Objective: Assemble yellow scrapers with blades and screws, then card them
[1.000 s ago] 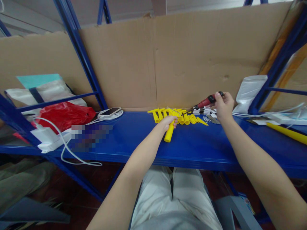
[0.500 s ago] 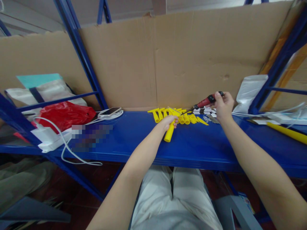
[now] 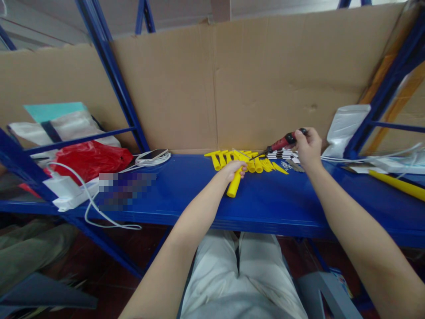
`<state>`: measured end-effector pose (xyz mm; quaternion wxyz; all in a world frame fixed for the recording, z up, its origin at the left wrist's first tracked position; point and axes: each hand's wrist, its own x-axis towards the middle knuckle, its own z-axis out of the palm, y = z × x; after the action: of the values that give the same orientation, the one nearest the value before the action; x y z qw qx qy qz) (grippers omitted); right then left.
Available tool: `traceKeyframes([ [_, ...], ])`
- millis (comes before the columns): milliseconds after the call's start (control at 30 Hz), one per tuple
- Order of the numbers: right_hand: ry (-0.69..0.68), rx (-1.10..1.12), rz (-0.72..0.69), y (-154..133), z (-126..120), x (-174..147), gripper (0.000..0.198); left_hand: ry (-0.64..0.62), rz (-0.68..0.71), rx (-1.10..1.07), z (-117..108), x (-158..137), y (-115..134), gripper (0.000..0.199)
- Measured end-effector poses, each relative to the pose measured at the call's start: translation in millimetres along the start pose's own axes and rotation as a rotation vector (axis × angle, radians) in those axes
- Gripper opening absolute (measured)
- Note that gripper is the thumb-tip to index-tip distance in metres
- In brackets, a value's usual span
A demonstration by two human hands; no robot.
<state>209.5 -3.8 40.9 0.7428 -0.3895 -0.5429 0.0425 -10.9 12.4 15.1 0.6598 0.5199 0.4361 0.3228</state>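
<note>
Head view: I find the left hand [image 3: 236,169] curled firmly round a yellow handle [image 3: 234,188], its round lower end projecting below the fist toward the front edge of the blue shelf [image 3: 186,190]. I record the right hand [image 3: 309,146] with thumb and fingers pinched on the black end of a red-and-black screwdriver [image 3: 280,142]. The tool slants down and leftward, its dark shaft ending just beside the left hand; I cannot tell whether the tip touches the handle.

I note further yellow handles [image 3: 218,162] in a row behind and to both sides of the left fist, near the cardboard panel [image 3: 166,88]. To their right lie thin yellow pieces [image 3: 280,167], partly overlapping, and, behind these, black-and-white pieces [image 3: 280,153], too small to identify. At far left I log a red bag [image 3: 93,158]; a phone [image 3: 155,154] rests upon a coiled white cable [image 3: 166,159].
</note>
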Motion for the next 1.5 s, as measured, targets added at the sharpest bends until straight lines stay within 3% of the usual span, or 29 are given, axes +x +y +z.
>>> traceKeyframes([
  [233,-0.081,-0.036,0.026,-3.3,-0.9,-4.6,0.015,0.067,-0.018,-0.025,-4.9,1.9,-1.8,0.023],
  [733,-0.242,0.302,0.372,-9.7,-2.3,1.5,0.029,0.078,0.001,-0.043,-8.9,6.2,-4.2,0.02],
  [933,-0.165,0.269,0.324,-12.3,-1.2,-0.6,0.033,0.09,-0.021,-0.035,-7.5,1.7,-1.6,0.023],
  [1100,-0.096,0.266,0.369,-7.1,0.4,-0.3,0.036,0.096,-0.023,-0.03,-7.4,2.1,-1.5,0.023],
  [1500,-0.199,0.323,0.481,-11.5,-4.2,3.0,0.028,0.093,-0.01,-0.03,-7.3,2.3,-2.3,0.023],
])
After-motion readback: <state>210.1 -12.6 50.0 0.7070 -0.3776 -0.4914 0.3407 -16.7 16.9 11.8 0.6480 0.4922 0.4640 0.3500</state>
